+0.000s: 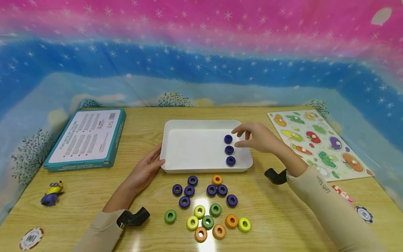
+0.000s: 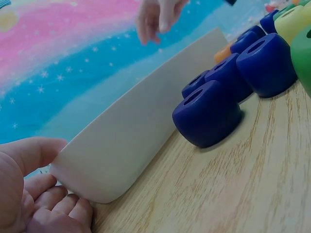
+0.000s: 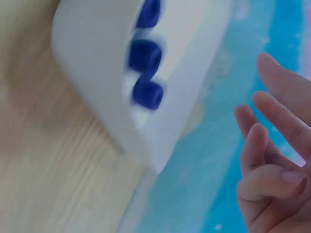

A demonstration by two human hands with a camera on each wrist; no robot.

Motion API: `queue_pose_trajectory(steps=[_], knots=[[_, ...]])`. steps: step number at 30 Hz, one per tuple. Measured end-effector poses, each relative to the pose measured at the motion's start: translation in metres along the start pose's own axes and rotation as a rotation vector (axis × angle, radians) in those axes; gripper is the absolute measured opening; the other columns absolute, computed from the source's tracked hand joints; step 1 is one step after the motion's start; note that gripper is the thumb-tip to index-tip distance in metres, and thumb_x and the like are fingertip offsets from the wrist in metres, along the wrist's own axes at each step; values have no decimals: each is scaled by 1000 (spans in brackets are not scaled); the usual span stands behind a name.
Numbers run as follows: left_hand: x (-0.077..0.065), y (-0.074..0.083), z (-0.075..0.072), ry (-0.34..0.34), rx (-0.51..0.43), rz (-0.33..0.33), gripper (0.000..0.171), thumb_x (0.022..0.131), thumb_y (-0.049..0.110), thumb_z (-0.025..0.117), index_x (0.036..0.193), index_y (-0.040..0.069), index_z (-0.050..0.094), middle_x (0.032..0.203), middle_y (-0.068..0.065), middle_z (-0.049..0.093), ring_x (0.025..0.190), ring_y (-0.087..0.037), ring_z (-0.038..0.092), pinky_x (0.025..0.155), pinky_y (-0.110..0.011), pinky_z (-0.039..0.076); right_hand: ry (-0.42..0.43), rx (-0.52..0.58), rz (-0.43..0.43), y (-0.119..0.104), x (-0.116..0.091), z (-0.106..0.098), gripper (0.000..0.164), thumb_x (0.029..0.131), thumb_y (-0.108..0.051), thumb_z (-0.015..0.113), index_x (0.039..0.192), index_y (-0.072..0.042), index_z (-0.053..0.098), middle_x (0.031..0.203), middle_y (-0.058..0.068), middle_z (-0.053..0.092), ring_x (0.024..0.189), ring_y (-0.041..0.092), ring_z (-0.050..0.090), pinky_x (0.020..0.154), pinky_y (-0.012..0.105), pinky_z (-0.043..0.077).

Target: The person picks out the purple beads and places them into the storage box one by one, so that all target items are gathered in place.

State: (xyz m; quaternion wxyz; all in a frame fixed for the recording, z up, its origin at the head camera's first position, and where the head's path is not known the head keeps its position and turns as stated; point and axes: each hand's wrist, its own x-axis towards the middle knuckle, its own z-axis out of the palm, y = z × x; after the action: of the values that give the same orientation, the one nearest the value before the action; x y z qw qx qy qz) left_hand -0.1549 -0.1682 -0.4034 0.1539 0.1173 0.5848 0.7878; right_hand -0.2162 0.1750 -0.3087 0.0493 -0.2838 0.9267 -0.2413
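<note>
Beads (image 1: 207, 227) lie nearest us; beyond, our left hand (image 1: 146, 172) pinches the white tray's (image 1: 195, 147) edge; inside, three purple beads (image 1: 228, 153) form a line; our right hand (image 1: 257, 137), fingers parted, empty, hovers beside them: brushing could scatter them.

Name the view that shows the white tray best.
The head view: it shows the tray nearly whole, with three dark beads inside. The left wrist view shows mainly its outer wall, held by the left hand; the right wrist view, one blurred end, cropped.
</note>
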Motion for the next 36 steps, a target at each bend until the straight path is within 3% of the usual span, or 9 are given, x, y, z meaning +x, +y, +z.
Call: queue_pose_trajectory(steps=[4, 9, 14, 21, 27, 30, 36], knots=[[0, 0, -1, -12, 1, 10, 60, 88, 5, 42, 136, 9, 7, 141, -4, 2, 126, -16, 3, 98, -26, 15, -49, 129, -93, -9, -22, 4, 32, 72, -29, 65, 100, -15, 60, 83, -4, 57, 62, 10, 47, 50, 26, 38], [0, -1, -1, -25, 0, 14, 60, 88, 5, 42, 136, 7, 6, 141, -5, 1, 126, -17, 2, 98, -26, 15, -245, 273, -148, -16, -45, 24, 29, 72, -27, 66, 98, -16, 62, 86, -1, 59, 62, 10, 49, 50, 24, 39], [0, 0, -1, -19, 0, 12, 59, 88, 3, 40, 136, 8, 6, 141, -5, 1, 126, -16, 2, 99, -29, 12, -394, 317, -187, -19, -58, 48, 29, 68, -20, 70, 97, -19, 62, 87, -5, 58, 65, 10, 50, 54, 22, 42], [0, 1, 0, -8, 9, 5, 59, 88, 4, 41, 137, 9, 7, 141, -2, 2, 126, -14, 3, 99, -29, 10, -457, 345, -230, -19, -62, 64, 31, 66, -20, 71, 95, -19, 63, 84, -8, 57, 61, 6, 48, 51, 20, 43], [0, 0, 0, -8, 26, 13, 62, 88, 4, 41, 137, 12, 3, 141, -3, -1, 126, -15, 2, 99, -33, 8, -445, 316, -261, -19, -63, 68, 31, 64, -20, 72, 93, -19, 63, 81, -9, 56, 59, 5, 47, 49, 19, 42], [1, -2, 1, 16, 107, 61, 61, 88, 4, 41, 137, 12, 5, 141, -4, 1, 126, -15, 3, 99, -32, 11, -443, 298, -274, -19, -64, 67, 30, 65, -22, 72, 94, -20, 63, 82, -10, 56, 60, 5, 48, 50, 18, 42], [-1, -3, 7, 126, 496, 156, 54, 87, 15, 47, 134, 12, 22, 140, -2, 8, 124, -9, 7, 99, -30, 14, -413, 304, -287, -21, -63, 49, 29, 70, -24, 68, 98, -20, 61, 80, -10, 55, 59, 5, 48, 49, 20, 41]])
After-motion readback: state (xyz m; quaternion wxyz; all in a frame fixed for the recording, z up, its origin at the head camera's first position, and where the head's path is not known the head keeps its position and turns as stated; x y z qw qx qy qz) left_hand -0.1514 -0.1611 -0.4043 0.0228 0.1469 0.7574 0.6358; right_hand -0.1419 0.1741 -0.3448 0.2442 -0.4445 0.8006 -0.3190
